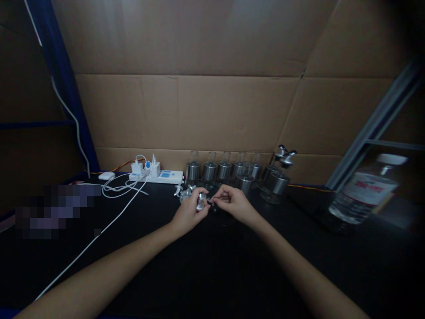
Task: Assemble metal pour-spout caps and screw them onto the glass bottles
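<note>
My left hand is closed around a shiny silver dispenser top, held low over the black table. Close beside it, my right hand pinches a small dark part at the side of the silver top. Whether the two pieces are joined I cannot tell. More silver tops lie just behind my left hand, partly hidden by it. Several glass dispensers with steel bands stand behind my hands. At the right end of that group, silver-and-black tops sit on two dispensers.
A white power strip with plugged-in chargers lies at the back left. Its white cable runs across the table's left side. A large water bottle stands at right. Cardboard walls the back. A blurred-out patch covers the far left.
</note>
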`<act>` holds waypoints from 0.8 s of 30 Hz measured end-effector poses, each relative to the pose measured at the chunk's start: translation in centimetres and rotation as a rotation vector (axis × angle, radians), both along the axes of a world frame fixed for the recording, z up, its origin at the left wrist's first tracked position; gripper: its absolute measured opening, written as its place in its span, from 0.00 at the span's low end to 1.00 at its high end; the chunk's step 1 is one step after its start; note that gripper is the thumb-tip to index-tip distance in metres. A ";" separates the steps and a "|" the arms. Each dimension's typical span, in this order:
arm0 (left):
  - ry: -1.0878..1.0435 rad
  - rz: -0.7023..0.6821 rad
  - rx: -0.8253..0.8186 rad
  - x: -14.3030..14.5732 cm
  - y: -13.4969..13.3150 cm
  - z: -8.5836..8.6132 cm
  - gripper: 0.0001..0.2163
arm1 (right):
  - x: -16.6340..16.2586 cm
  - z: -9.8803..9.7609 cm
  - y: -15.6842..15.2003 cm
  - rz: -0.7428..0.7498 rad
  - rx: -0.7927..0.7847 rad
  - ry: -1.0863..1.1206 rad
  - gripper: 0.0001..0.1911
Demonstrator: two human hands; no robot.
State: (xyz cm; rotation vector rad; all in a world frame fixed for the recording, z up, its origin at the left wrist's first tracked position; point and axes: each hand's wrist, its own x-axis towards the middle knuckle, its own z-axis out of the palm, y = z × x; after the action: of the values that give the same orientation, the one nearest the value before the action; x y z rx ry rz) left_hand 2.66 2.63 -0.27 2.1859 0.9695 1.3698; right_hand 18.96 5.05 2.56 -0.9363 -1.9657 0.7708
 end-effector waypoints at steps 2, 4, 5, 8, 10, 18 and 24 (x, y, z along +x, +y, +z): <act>0.022 0.033 0.016 0.0 -0.1 0.1 0.14 | -0.1 -0.1 0.0 0.004 -0.021 0.023 0.06; 0.037 0.055 0.029 0.0 -0.2 0.2 0.14 | -0.2 0.1 -0.2 0.025 -0.069 0.044 0.06; 0.041 0.056 0.037 0.0 -0.2 0.3 0.14 | -0.2 0.2 -0.2 0.041 -0.101 0.056 0.07; 0.043 0.042 0.052 -0.2 -0.2 0.3 0.13 | -0.3 0.4 -0.4 0.063 -0.170 0.074 0.08; 0.044 0.047 0.055 -0.2 -0.1 0.2 0.12 | -0.4 0.5 -0.5 0.049 -0.184 0.074 0.08; 0.060 0.069 0.112 -0.2 0.2 -0.1 0.17 | -0.6 1.0 -0.8 0.059 -0.234 0.223 0.12; -0.002 0.062 0.059 -0.2 0.1 -0.1 0.21 | -1.0 1.1 -1.2 0.107 -0.227 0.307 0.14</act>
State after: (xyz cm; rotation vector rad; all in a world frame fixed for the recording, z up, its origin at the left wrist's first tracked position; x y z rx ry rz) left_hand 2.50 2.73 -0.41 2.2138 1.0161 1.4455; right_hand 17.95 3.82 3.63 -0.7916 -1.6938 1.1467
